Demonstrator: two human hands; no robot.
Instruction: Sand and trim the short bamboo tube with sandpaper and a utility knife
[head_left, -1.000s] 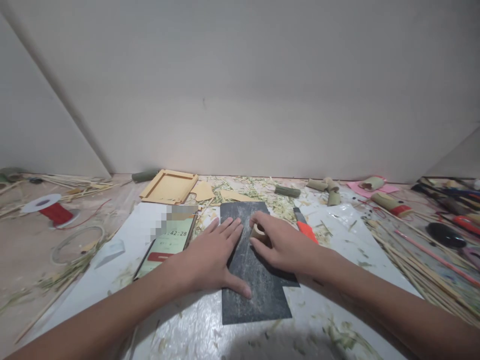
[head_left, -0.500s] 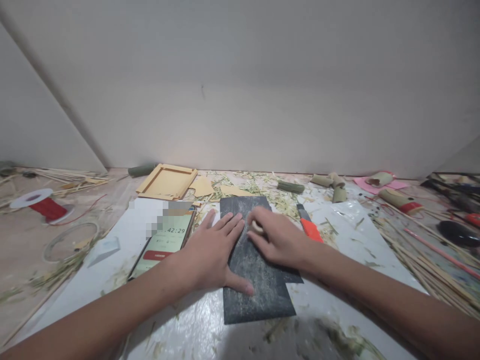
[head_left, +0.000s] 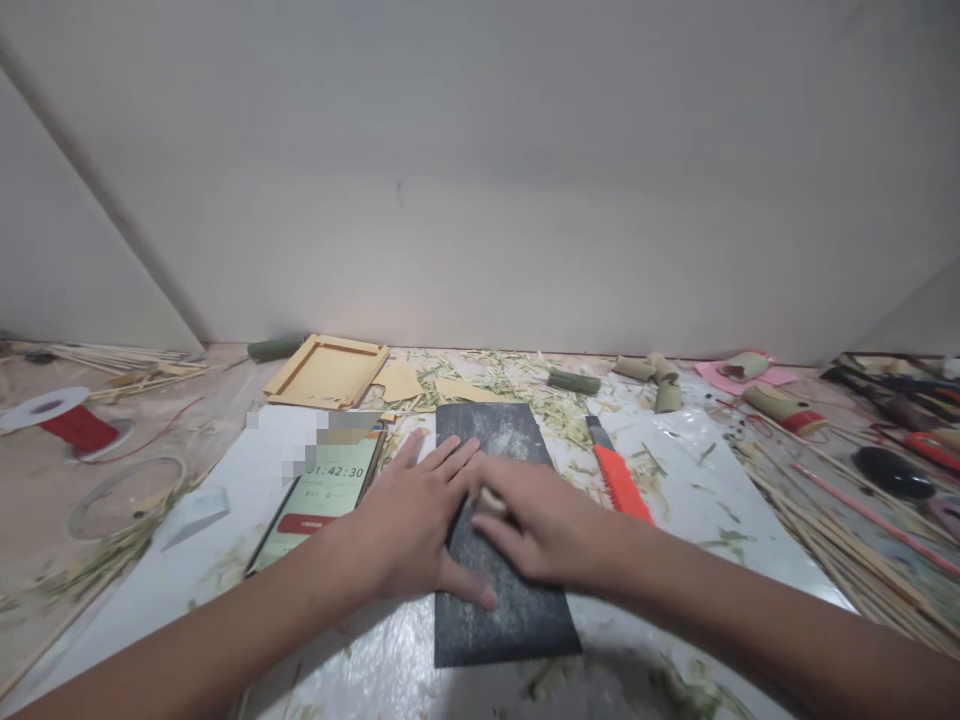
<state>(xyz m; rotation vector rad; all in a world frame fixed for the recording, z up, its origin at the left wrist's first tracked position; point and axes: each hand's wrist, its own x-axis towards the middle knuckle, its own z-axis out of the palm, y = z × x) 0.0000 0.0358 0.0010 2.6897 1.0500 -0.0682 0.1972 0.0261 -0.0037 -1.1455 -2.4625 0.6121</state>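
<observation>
A dark sheet of sandpaper (head_left: pixel 510 620) lies flat on the white work surface in front of me. My left hand (head_left: pixel 409 520) lies open and flat on its left edge, fingers spread, pressing it down. My right hand (head_left: pixel 544 525) is closed round a small pale bamboo ring (head_left: pixel 491 500), holding it against the middle of the sandpaper, right beside my left fingers. Most of the ring is hidden under my fingers.
A phone (head_left: pixel 319 500) showing a timer lies left of my left hand. An orange utility knife (head_left: pixel 619 480) lies right of the sandpaper. Bamboo tube pieces (head_left: pixel 660 385), a wooden tray (head_left: pixel 326 370), a red thread spool (head_left: pixel 64 425) and skewers (head_left: pixel 847 540) lie around.
My right hand has slid the bamboo ring back toward me and to the left over the sandpaper. My left hand has stayed flat on the sheet.
</observation>
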